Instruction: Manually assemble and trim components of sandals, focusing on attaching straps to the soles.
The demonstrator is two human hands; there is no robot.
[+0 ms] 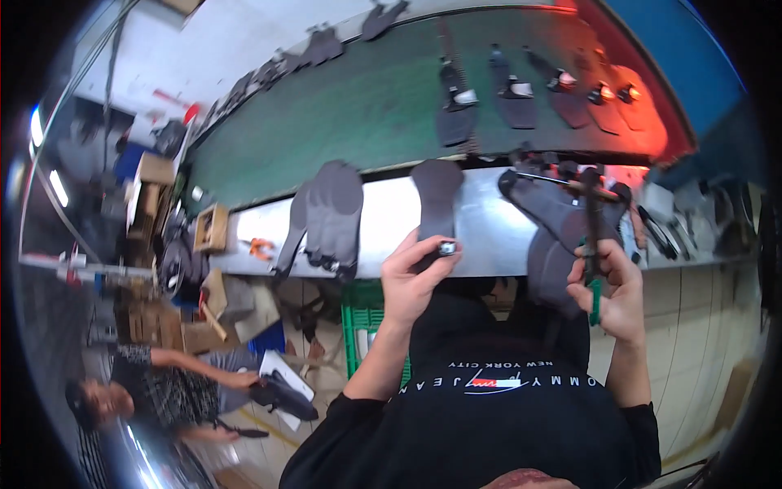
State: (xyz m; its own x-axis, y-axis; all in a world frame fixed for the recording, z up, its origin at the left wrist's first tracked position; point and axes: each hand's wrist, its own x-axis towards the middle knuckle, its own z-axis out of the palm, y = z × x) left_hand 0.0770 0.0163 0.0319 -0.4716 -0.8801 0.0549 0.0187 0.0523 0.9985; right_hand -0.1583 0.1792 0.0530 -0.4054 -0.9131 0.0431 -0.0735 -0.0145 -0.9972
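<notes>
Head view, looking down at a silver metal tabletop point(383, 220): the left hand point(411, 279) grips the narrow near end of a dark grey sole-shaped piece point(438, 183), whose rounded end extends away from the person over the metal. Well apart to the right, the right hand point(617, 287) is closed around a green-handled tool point(595, 301), its dark shaft pointing away. The held piece lies between 2 piles of similar parts, a left pile point(334, 208) and a right pile point(547, 213).
</notes>
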